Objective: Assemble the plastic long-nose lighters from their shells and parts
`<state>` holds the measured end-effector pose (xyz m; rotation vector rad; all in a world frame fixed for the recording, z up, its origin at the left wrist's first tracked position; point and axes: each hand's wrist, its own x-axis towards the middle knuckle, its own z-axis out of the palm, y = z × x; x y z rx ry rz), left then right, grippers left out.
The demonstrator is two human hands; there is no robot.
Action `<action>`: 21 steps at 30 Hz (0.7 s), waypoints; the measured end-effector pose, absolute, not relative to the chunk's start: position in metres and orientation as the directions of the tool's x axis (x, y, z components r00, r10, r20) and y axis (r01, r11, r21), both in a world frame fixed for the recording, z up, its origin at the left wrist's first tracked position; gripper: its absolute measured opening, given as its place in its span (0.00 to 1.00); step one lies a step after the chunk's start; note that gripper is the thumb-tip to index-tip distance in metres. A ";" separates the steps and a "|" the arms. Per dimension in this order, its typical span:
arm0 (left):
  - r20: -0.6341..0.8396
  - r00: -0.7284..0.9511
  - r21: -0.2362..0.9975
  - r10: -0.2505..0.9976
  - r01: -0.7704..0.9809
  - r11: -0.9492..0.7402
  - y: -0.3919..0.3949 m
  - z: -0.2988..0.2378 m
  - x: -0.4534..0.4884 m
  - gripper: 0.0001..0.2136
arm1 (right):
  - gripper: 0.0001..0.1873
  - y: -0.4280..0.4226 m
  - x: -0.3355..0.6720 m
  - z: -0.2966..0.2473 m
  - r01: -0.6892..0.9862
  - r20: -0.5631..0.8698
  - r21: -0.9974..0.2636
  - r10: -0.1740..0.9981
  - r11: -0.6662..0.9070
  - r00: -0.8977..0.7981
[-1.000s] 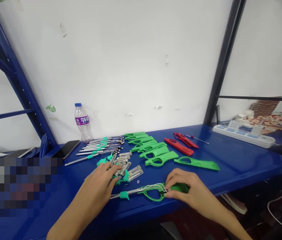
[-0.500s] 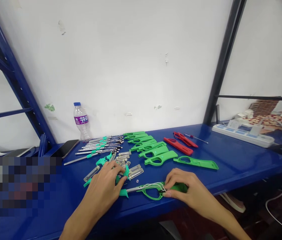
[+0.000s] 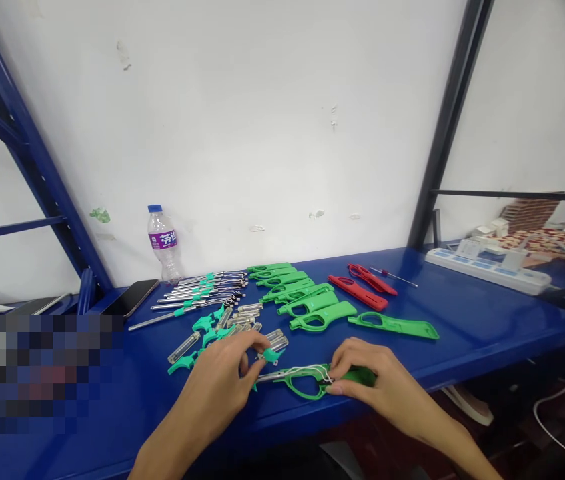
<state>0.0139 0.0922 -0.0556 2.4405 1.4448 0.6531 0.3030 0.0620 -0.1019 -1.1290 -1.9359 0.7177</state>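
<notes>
My right hand (image 3: 369, 381) is closed on the handle end of a green plastic handle assembly (image 3: 307, 382) with white wires, lying near the front edge of the blue bench (image 3: 462, 327). My left hand (image 3: 225, 380) pinches a small teal-green clip piece (image 3: 271, 355) just above the metal rod of that assembly. Right behind the left hand lies a loose pile of small metal and teal parts (image 3: 232, 328).
Rows of green handle shells (image 3: 307, 299), red shells (image 3: 359, 287) and metal rods with teal collars (image 3: 197, 293) lie further back. A water bottle (image 3: 162, 243) and a phone (image 3: 132, 297) sit at back left, a white power strip (image 3: 487, 270) at right.
My left hand left the parts pile with a small teal piece and moved right toward the assembly's rod. The teal piece beside the rod's tip is now under the hand. The right hand stayed put.
</notes>
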 end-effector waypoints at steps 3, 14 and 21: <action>0.280 0.479 0.355 0.832 0.754 -0.553 0.094 -0.063 0.015 0.17 | 0.11 0.063 0.304 -0.104 0.459 0.332 -0.766 0.888 0.451 -0.317; 0.377 0.481 0.307 0.792 0.742 -0.596 0.092 -0.068 0.018 0.09 | 0.11 0.065 0.306 -0.109 0.474 0.352 -0.740 0.875 0.478 -0.333; 0.460 0.463 0.330 0.758 0.704 -0.630 0.085 -0.066 0.024 0.13 | 0.10 0.063 0.305 -0.109 0.485 0.360 -0.729 0.873 0.484 -0.330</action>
